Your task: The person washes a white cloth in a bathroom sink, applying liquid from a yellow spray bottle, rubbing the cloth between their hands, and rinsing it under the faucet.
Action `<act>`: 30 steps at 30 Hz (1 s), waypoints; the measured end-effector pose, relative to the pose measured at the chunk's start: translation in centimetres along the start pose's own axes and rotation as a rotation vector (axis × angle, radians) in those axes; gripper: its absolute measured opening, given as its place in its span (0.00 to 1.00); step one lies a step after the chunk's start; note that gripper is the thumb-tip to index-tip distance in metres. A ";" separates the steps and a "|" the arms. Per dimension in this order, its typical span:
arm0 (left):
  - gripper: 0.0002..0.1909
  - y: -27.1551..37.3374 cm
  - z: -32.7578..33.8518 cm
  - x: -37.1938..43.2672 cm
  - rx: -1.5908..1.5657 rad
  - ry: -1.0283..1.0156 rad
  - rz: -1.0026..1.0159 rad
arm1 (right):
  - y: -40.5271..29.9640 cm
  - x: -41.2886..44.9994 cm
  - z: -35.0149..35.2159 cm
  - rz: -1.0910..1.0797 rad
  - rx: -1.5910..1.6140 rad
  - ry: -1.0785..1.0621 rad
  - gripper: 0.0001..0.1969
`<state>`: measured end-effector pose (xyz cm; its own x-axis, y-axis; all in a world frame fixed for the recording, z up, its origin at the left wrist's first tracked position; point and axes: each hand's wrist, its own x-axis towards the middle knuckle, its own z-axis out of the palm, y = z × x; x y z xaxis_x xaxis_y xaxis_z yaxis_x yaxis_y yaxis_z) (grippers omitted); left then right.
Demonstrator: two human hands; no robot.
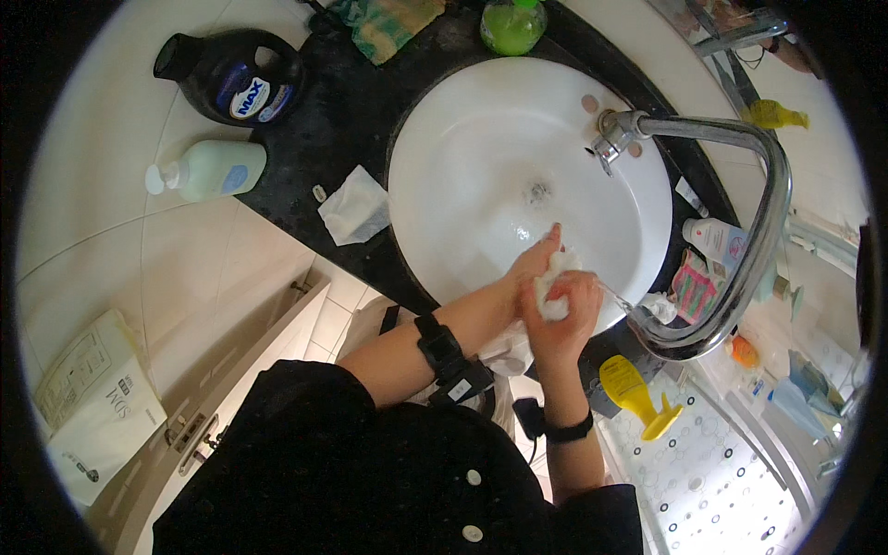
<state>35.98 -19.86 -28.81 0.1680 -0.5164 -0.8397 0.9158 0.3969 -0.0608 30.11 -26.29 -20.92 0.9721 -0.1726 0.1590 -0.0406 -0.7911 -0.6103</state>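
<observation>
My right hand (569,312) is closed around a wet, crumpled white cloth or tissue (555,309) over the near edge of the white washbasin (451,139). The cloth presses against my left hand (534,267), which reaches into the bowl with one finger extended; its other fingers are mostly hidden. A thin stream of water (612,294) runs from the curved chrome faucet (777,173) onto my right hand. The metal drain (538,193) shows beyond my fingertips. Black straps with small devices circle both forearms.
Left of the basin are a folded white tissue (357,207), a pale pump bottle (225,170) and a dark jug (236,80). A green-liquid bottle (513,28) and patterned cloth (388,24) lie beyond. At right are a yellow spray bottle (628,385), a white bottle (718,239) and a striped cloth (694,288).
</observation>
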 end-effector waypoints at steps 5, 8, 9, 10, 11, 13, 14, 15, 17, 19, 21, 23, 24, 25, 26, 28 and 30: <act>0.29 -1.5 2.4 -0.3 0.177 -0.093 0.271 | 12.2 2.6 1.8 0.792 0.562 0.166 0.07; 0.30 1.3 1.7 -0.9 0.008 0.042 0.248 | 3.0 1.5 2.2 0.346 0.398 0.140 0.10; 0.26 2.1 0.9 -0.5 -0.004 0.050 0.227 | -1.2 0.9 1.7 0.157 0.255 0.117 0.12; 0.26 1.5 -1.0 0.5 -0.097 -0.103 0.159 | -3.6 0.5 1.4 0.054 0.106 0.060 0.14; 0.27 0.7 -2.3 1.7 -0.170 -0.267 0.059 | -2.7 0.6 2.0 0.090 0.083 0.088 0.12; 0.27 -1.3 -1.8 1.6 -0.098 -0.319 0.068 | 0.0 2.3 2.0 0.423 0.277 0.077 0.12; 0.25 -1.7 -1.2 2.0 0.144 -0.280 0.220 | 2.8 2.8 1.7 0.587 0.380 0.063 0.12; 0.24 -2.2 -0.8 2.5 0.420 -0.202 0.367 | 5.7 3.2 1.5 0.756 0.476 0.065 0.12; 0.21 -2.9 1.5 2.6 0.405 -0.165 0.350 | 11.4 2.4 0.7 0.764 0.927 0.111 0.22; 0.19 -1.3 0.8 3.7 0.095 -0.162 0.197 | 8.1 1.9 0.7 0.453 0.757 0.053 0.24; 0.17 -0.7 -2.5 7.4 0.135 -0.121 0.323 | 0.9 1.3 -0.1 0.045 0.289 -0.023 0.18; 0.16 -1.3 -1.8 5.0 -0.093 -0.315 0.136 | 0.0 0.7 -0.4 -0.009 0.146 -0.008 0.11; 0.15 -1.4 -1.6 3.8 -0.194 -0.389 0.030 | 0.5 0.4 -0.2 0.034 0.153 0.009 0.09; 0.16 -1.6 -1.0 3.7 -0.193 -0.387 0.039 | 0.9 0.3 -0.4 0.120 0.091 0.034 0.07; 0.16 -2.0 -0.9 3.8 -0.198 -0.380 0.051 | 0.8 0.5 -0.2 0.117 0.054 0.067 0.07; 0.17 -2.8 -0.6 4.2 -0.210 -0.364 0.076 | 0.3 1.0 0.5 0.113 -0.007 0.131 0.09; 0.18 -2.8 0.1 3.7 -0.215 -0.360 0.088 | 0.5 1.0 1.1 0.356 0.197 0.211 0.12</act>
<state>34.07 -22.98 -31.69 0.3933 -0.6903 -0.6073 0.8018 0.5807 -0.1407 31.34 -26.24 -21.91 0.8363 -0.5454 0.0553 -0.2988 -0.5382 -0.7881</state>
